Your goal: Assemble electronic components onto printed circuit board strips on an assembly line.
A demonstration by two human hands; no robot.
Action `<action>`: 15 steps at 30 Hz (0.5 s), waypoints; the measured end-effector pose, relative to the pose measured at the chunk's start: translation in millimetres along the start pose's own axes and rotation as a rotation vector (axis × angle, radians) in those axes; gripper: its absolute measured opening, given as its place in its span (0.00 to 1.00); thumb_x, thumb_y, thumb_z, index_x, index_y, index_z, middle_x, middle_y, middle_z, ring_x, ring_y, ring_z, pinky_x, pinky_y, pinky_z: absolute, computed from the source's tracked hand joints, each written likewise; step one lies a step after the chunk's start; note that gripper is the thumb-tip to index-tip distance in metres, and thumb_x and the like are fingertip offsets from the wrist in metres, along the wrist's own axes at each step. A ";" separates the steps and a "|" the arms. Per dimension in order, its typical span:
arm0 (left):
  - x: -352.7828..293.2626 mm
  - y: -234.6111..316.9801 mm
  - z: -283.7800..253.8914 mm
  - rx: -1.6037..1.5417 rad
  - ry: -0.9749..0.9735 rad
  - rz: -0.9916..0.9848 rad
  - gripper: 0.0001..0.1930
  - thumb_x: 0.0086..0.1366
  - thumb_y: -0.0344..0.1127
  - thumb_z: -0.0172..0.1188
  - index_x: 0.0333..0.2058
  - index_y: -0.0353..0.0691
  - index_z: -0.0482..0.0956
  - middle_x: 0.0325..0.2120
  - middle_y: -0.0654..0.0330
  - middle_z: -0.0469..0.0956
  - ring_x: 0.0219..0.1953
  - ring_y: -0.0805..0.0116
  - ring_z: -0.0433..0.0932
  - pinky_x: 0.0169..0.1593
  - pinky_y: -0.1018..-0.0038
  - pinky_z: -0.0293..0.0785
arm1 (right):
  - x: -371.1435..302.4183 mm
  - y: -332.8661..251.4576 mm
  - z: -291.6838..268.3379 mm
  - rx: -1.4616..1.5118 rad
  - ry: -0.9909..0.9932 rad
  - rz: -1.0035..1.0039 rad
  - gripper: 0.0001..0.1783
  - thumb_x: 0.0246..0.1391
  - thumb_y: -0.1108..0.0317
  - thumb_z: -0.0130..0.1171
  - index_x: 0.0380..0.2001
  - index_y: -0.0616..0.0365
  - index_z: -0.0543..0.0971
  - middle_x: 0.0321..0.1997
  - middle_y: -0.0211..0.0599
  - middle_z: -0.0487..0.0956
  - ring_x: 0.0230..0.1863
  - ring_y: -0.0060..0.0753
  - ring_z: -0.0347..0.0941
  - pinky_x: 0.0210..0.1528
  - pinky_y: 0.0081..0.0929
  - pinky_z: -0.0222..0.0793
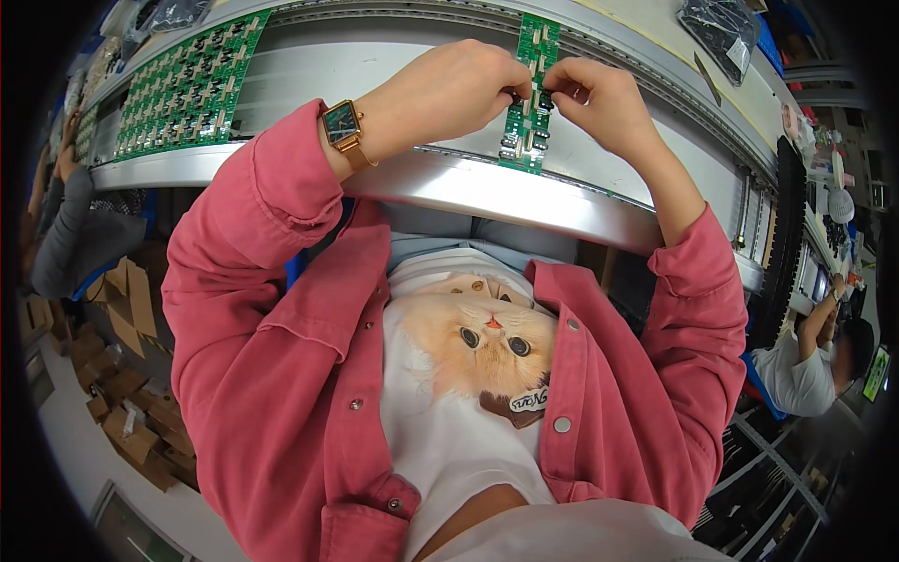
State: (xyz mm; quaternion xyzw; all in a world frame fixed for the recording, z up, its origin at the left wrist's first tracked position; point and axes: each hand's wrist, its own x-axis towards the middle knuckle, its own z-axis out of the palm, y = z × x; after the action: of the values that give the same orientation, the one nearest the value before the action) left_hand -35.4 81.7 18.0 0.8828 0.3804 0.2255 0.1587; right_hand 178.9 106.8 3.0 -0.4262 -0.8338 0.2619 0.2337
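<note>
A narrow green circuit board (pixel 521 155) lies across the rails of a metal conveyor track (pixel 365 51), with small pale connectors and dark parts along it. My left hand (pixel 459 89) reaches over from the left, its fingertips pinched together at the board's left edge. On the other side, my right hand (pixel 604 101) pinches at the right edge, beside small black parts on the board. Whatever is between the fingers of either hand is too small or too hidden to make out. A gold watch (pixel 344 129) with a dark green dial is on my left wrist.
Several populated green circuit boards (pixel 187 89) lie side by side on the track's left. A dark plastic bag (pixel 719 33) lies on the surface beyond it. Cardboard boxes (pixel 140 431) are on the floor at left. Other people sit at far left and far right (pixel 796 375).
</note>
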 end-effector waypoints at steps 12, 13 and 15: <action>-1.1 -2.3 3.8 0.009 0.044 0.021 0.05 0.55 0.28 0.58 0.31 0.38 0.80 0.24 0.60 0.79 0.21 0.63 0.72 0.28 0.73 0.69 | 1.4 3.1 -1.7 -0.087 -0.030 -0.070 0.06 0.43 0.75 0.59 0.28 0.58 0.82 0.27 0.32 0.79 0.23 0.28 0.70 0.30 0.23 0.68; -0.5 -1.3 3.0 0.010 0.043 0.021 0.05 0.55 0.28 0.58 0.31 0.38 0.80 0.24 0.60 0.79 0.21 0.63 0.72 0.28 0.73 0.69 | 2.6 4.3 -3.5 -0.086 -0.029 -0.070 0.06 0.43 0.75 0.59 0.28 0.58 0.82 0.27 0.32 0.79 0.23 0.28 0.70 0.30 0.23 0.68; -0.4 4.0 -0.7 -0.014 0.017 -0.037 0.04 0.54 0.28 0.58 0.30 0.38 0.79 0.24 0.60 0.78 0.21 0.63 0.71 0.28 0.73 0.69 | 8.8 8.1 -10.4 -0.149 0.024 -0.060 0.07 0.46 0.75 0.58 0.30 0.58 0.82 0.29 0.31 0.79 0.24 0.26 0.69 0.30 0.20 0.67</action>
State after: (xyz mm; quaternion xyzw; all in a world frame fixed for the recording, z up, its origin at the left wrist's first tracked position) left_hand -33.6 78.8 20.3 0.8726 0.3962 0.2326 0.1661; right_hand 185.4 120.7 7.1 -0.4202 -0.8605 0.1870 0.2191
